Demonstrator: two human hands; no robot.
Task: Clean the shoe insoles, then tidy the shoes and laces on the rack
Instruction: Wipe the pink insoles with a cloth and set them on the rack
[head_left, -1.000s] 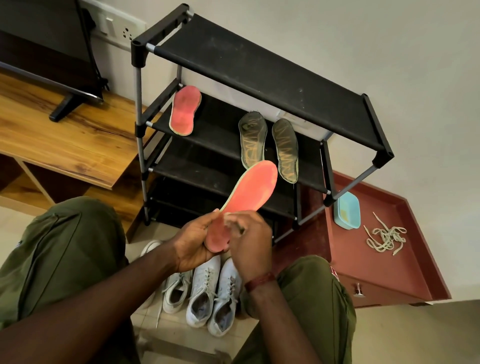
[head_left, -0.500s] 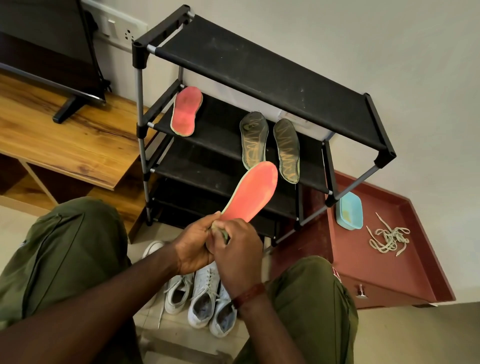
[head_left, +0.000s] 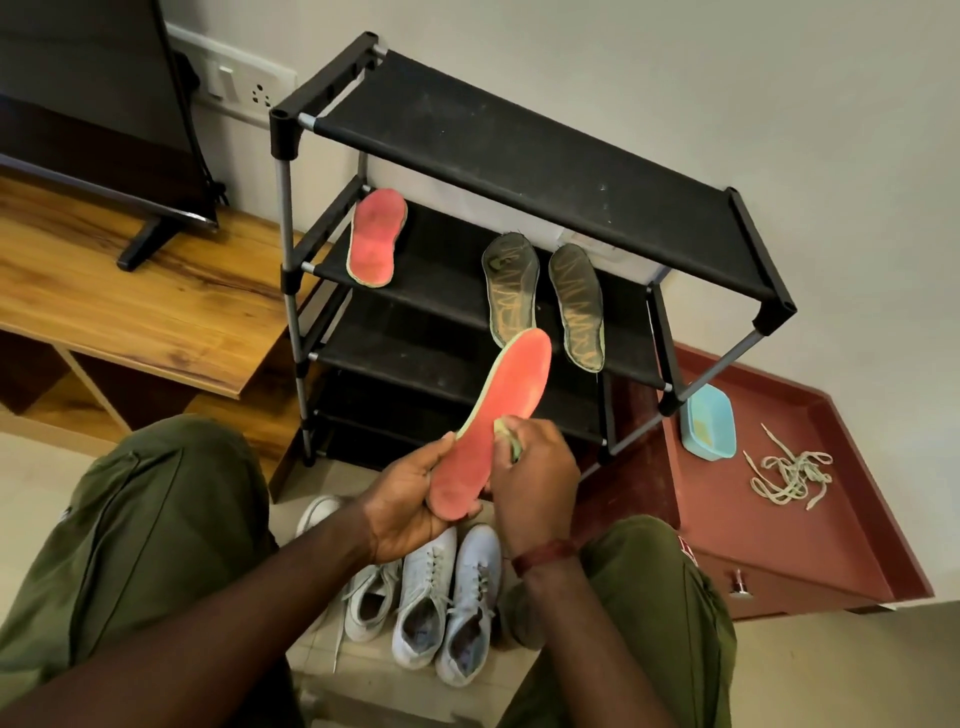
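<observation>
My left hand (head_left: 410, 499) grips the heel end of a red insole (head_left: 504, 410) that points up toward the black shoe rack (head_left: 519, 156). Against the insole's middle my right hand (head_left: 535, 483) pinches a small green-yellow cloth (head_left: 508, 435). A second red insole (head_left: 376, 236) and two dark insoles (head_left: 511, 286) (head_left: 576, 306) lie on the rack's second shelf. White shoes (head_left: 423, 597) stand on the floor between my knees. A tangle of pale laces (head_left: 789, 478) lies on the red cabinet top.
A light blue bowl (head_left: 709, 428) sits on the red cabinet (head_left: 779, 551) to the right of the rack. A wooden TV unit (head_left: 130, 306) with a TV (head_left: 93, 104) stands to the left. My knees in green trousers flank the shoes.
My right hand slid along the insole: down to the heel half a second ago, now back up to its middle, uncovering the heel. The left hand kept its grip.
</observation>
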